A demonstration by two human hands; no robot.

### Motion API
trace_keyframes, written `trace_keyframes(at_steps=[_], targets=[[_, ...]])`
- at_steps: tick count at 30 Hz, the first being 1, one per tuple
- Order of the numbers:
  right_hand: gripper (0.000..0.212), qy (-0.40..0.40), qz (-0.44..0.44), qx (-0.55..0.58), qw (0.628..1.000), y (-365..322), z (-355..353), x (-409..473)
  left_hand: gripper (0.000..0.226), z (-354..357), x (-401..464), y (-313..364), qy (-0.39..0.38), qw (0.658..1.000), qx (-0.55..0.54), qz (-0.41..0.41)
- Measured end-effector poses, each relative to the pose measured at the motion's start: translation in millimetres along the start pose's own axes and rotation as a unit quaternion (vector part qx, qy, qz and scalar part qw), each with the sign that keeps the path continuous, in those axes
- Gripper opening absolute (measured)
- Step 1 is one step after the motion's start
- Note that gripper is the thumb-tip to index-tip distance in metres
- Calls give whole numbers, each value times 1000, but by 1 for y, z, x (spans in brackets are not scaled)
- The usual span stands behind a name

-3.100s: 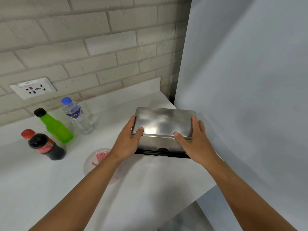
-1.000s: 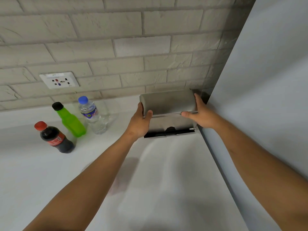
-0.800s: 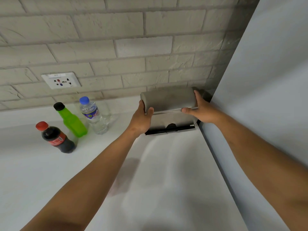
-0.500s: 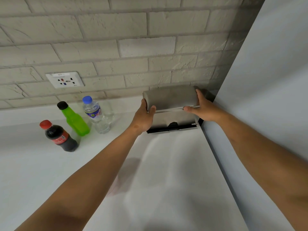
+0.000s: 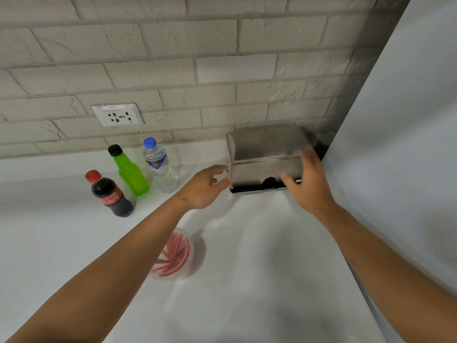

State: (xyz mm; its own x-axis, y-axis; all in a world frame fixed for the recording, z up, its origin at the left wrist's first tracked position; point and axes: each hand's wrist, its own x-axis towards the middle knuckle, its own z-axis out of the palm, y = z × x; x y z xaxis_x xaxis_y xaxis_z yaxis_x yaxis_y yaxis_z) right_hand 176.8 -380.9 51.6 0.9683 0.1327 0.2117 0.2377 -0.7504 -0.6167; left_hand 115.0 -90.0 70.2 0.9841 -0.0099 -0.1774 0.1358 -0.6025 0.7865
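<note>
Lays right grip (image 5: 306, 184), fingers spread, on front right corner of steel dispenser (image 5: 262, 149); holds left grip (image 5: 210, 185) slack, empty, just beside its left side. Stands in back corner of counter (image 5: 247, 280), against brick wall (image 5: 173, 70). Probably stiff, slippery, fairly heavy: take by the 2 short sides.

On the worktop (image 5: 247, 293), the metal box (image 5: 264, 147) sits in the back right corner; bottles (image 5: 129, 173) stand to its left, with the straw cup (image 5: 176, 253) nearer the front.
</note>
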Motion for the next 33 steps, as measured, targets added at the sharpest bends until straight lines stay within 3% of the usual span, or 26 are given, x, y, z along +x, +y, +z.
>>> trace_keyframes(at_steps=[9,17,20,25,33], targets=[[56,-138,-26,93,986,-61,40,-114,37,-47,-95,-60,-15,999,-18,28],[55,-201,-67,127,969,-114,86,-185,53,-68,-159,-124,-2,998,30,49],[59,-209,-92,113,967,-128,103,-202,71,-69,-172,-140,-4,996,33,77],[74,-187,-82,104,973,-145,123,-220,77,-65,-184,-153,-24,994,23,108],[71,-150,-52,96,983,-152,133,-220,87,-58,-175,-162,-37,989,34,139]])
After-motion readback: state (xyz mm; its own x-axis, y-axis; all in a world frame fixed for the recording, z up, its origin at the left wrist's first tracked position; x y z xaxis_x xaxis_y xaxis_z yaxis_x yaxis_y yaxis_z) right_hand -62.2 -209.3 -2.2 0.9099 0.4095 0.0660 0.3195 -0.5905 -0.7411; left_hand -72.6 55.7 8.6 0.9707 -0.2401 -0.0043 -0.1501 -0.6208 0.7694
